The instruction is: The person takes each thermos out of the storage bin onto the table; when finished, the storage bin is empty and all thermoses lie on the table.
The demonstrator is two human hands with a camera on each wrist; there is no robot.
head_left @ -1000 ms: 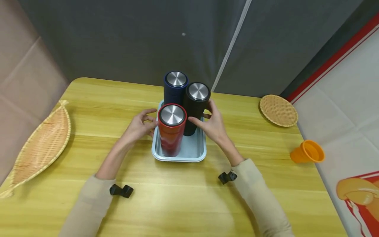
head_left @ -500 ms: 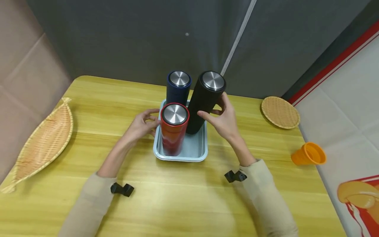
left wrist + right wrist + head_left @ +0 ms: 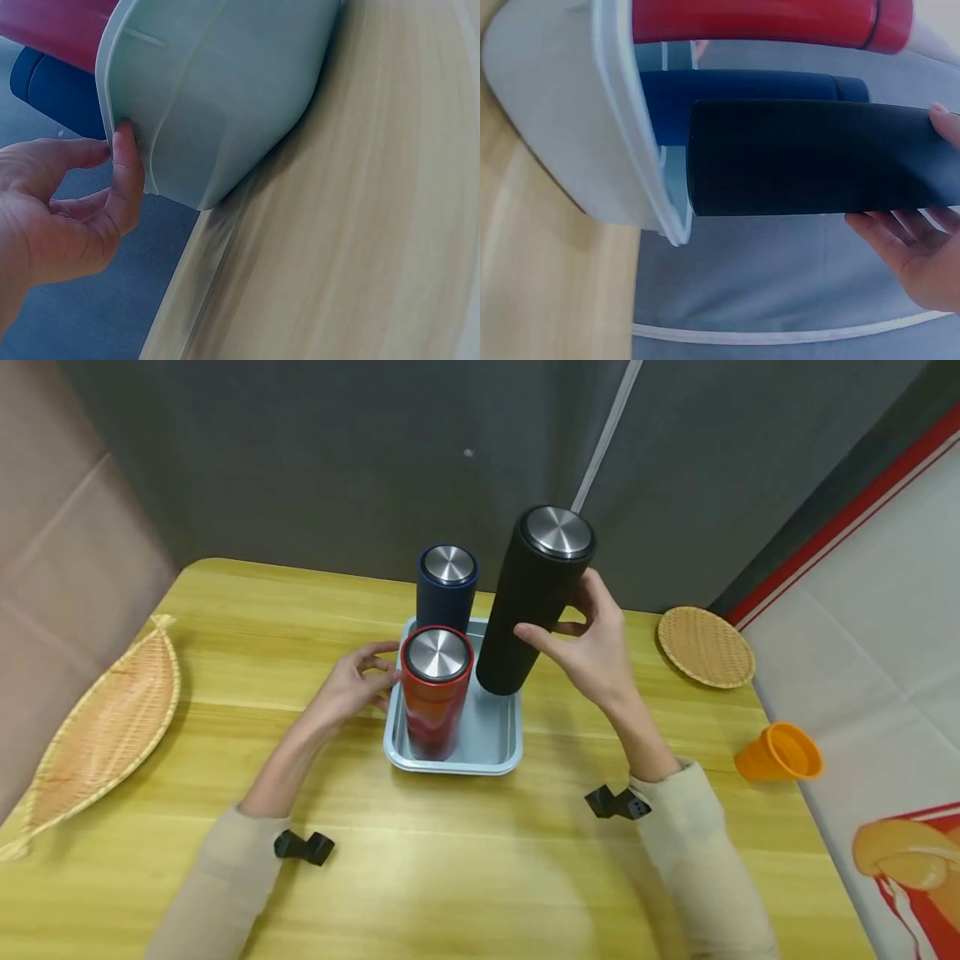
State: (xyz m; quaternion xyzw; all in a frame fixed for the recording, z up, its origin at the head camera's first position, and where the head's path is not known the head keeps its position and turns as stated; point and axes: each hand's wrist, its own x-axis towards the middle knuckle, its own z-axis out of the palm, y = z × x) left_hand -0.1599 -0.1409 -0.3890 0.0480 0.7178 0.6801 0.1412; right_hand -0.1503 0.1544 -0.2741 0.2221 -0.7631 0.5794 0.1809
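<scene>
Two stand in the pale bin (image 3: 480, 767), red flask (image 3: 437, 706) and blue flask (image 3: 446, 603), left hand (image 3: 351, 685) pinching its rim, and there's the black flask (image 3: 531, 602), tilted, base above the bin, right hand (image 3: 594, 652) gripping it!

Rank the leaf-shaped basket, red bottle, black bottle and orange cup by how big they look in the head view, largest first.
1. Leaf-shaped basket
2. Black bottle, perhaps enlarged by nearness
3. Red bottle
4. Orange cup

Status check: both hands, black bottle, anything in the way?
Right hand gripping black bottle, tilted, base clear of container. Left hand pinching container rim. Red bottle and blue bottle standing inside, apparently not blocking.
</scene>
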